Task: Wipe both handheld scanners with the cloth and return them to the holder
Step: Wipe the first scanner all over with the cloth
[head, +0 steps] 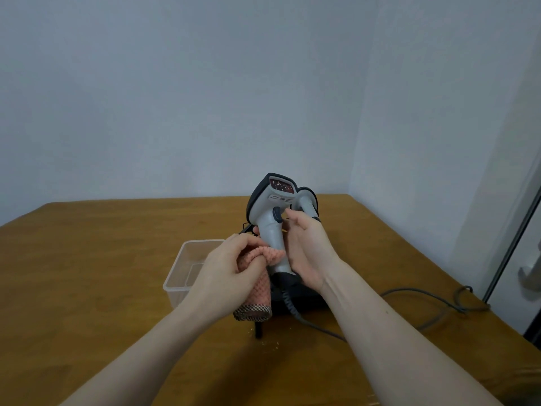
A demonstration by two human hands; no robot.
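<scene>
Setting: a wooden counter [117, 273] set against pale walls, seen from above and behind the person's two bare forearms.
Held scanner: a grey handheld barcode scanner [270, 218] with dark trim stands upright above the middle of the counter, its reddish scan window facing the viewer and its dark trigger button showing on the handle.
Right hand: the right hand [304, 250] wraps the scanner's handle from the right side, palm against it, thumb lying near the trigger button.
Left hand: the left hand [231, 268] grips a bunched pink waffle-textured cloth [257, 285], fingers curled round it, and presses its top fold against the lower left side of the handle.
Cloth: its lower end hangs down below the hand and shows a dark chequered edge.
Second scanner: another grey scanner [307, 203] sits just behind and to the right of the held one, head up, partly hidden.
Holder: a black holder [304, 294] lies under the hands, mostly covered by them.
Cable: a coiled dark cable [409, 294] runs from the held scanner's base and trails off to the right across the counter.
Container: a clear plastic tub [181, 271] sits on the counter just left of the left hand.
</scene>
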